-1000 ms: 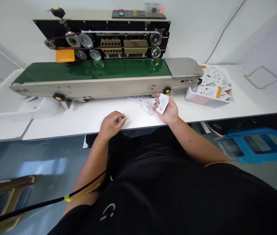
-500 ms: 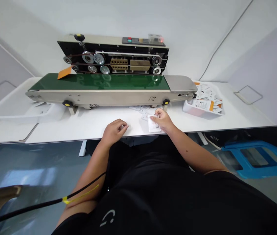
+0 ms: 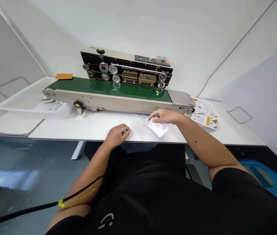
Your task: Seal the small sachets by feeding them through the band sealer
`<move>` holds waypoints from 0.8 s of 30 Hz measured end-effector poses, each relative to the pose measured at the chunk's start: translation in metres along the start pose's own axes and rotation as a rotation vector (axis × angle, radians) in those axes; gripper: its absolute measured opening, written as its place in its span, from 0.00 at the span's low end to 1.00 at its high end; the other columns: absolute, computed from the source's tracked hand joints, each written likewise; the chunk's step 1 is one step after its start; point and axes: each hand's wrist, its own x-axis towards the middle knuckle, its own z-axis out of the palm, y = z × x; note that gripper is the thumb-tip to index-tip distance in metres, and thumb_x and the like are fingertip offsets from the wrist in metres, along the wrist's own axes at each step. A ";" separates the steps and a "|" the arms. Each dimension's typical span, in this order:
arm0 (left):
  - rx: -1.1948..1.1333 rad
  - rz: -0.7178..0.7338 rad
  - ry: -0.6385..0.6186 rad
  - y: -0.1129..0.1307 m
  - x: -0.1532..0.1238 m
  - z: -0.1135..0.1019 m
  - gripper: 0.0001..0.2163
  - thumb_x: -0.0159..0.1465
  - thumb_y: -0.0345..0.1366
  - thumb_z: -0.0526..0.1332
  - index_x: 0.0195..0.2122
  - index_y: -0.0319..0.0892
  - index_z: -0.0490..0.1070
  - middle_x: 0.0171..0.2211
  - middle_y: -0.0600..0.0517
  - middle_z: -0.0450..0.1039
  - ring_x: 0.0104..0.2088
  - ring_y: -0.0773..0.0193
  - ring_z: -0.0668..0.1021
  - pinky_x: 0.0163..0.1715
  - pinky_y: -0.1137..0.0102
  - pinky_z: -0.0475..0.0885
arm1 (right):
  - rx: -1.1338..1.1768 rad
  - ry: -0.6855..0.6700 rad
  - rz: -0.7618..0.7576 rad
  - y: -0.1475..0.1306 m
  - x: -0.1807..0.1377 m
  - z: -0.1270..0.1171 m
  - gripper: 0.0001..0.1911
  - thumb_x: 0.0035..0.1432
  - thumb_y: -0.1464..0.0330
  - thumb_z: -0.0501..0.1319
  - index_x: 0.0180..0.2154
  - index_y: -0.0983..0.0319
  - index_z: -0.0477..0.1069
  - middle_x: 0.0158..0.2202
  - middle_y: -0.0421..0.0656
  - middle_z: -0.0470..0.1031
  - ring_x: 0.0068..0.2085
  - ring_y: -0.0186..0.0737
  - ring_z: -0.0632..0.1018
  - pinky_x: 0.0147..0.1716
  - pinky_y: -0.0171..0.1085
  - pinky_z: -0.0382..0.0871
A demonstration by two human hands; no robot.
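Just ahead at about 1 o'clock, the right hand (image 3: 165, 116) reaches over a white printed sachet (image 3: 158, 128), fingers extended and slightly apart, their tips at the sachet's upper edge. Whether they press or pinch it, I cannot tell. The sachet lies tilted on the white table (image 3: 57, 127), close to the front edge and within easy reach of the person's body. Near 12 o'clock, the left hand (image 3: 117, 135) sits curled and relaxed at the table's edge, with no held item visible, apparently kept out of the right hand's way.

Beyond the hands, a band sealer (image 3: 126, 71) runs across the far side of the table, its green conveyor belt (image 3: 109, 88) lying lengthwise, so that anything placed on it would travel parallel to the person's front. A few loose sachets (image 3: 140, 116) sit against the sealer's front, just beyond the hands. At 2 o'clock, a heap of printed sachets (image 3: 204, 114) with orange markings lies beside the belt's right end, conveniently near the right arm. An orange card (image 3: 63, 76) lies at 11 o'clock past the belt's left end, and a clear plastic tray (image 3: 33, 111) sits at 10 o'clock. A black cable (image 3: 79, 199) with a yellow tag crosses the left forearm.
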 end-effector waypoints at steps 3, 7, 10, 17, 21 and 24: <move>-0.010 0.002 0.003 0.001 0.000 0.000 0.12 0.73 0.42 0.57 0.39 0.45 0.77 0.39 0.50 0.79 0.35 0.62 0.78 0.38 0.67 0.70 | 0.199 0.229 -0.132 -0.009 -0.002 -0.034 0.19 0.54 0.74 0.71 0.49 0.62 0.81 0.35 0.43 0.80 0.25 0.29 0.73 0.18 0.26 0.63; -0.002 0.017 0.001 0.001 0.000 0.000 0.12 0.73 0.42 0.57 0.38 0.44 0.77 0.39 0.50 0.79 0.36 0.62 0.78 0.38 0.67 0.70 | 0.655 0.800 -0.237 -0.002 0.007 -0.089 0.31 0.56 0.79 0.65 0.60 0.58 0.70 0.36 0.39 0.77 0.23 0.25 0.72 0.19 0.23 0.67; 0.006 0.018 -0.002 0.002 0.000 0.000 0.12 0.73 0.42 0.56 0.38 0.44 0.77 0.39 0.50 0.79 0.35 0.62 0.78 0.38 0.67 0.70 | 0.917 1.032 -0.172 0.007 0.023 -0.115 0.39 0.56 0.83 0.59 0.67 0.58 0.57 0.42 0.43 0.77 0.30 0.29 0.80 0.22 0.23 0.74; 0.018 0.022 0.007 0.002 -0.001 0.000 0.12 0.73 0.42 0.56 0.38 0.45 0.78 0.38 0.50 0.80 0.34 0.62 0.79 0.35 0.67 0.70 | 1.054 1.133 -0.136 0.008 0.071 -0.115 0.37 0.52 0.85 0.58 0.62 0.59 0.59 0.47 0.47 0.75 0.35 0.37 0.85 0.24 0.31 0.81; 0.018 0.035 0.007 0.003 -0.001 -0.001 0.12 0.72 0.41 0.56 0.37 0.45 0.78 0.38 0.50 0.80 0.34 0.61 0.79 0.35 0.67 0.70 | 1.003 1.139 -0.170 0.000 0.092 -0.106 0.33 0.53 0.83 0.63 0.58 0.60 0.62 0.43 0.45 0.76 0.33 0.36 0.85 0.28 0.31 0.84; 0.011 0.046 0.005 0.004 0.000 -0.001 0.12 0.72 0.41 0.57 0.37 0.45 0.78 0.37 0.50 0.80 0.34 0.62 0.79 0.36 0.67 0.71 | 1.012 1.086 -0.171 -0.010 0.100 -0.096 0.29 0.56 0.81 0.64 0.58 0.61 0.63 0.41 0.43 0.75 0.34 0.36 0.85 0.28 0.30 0.83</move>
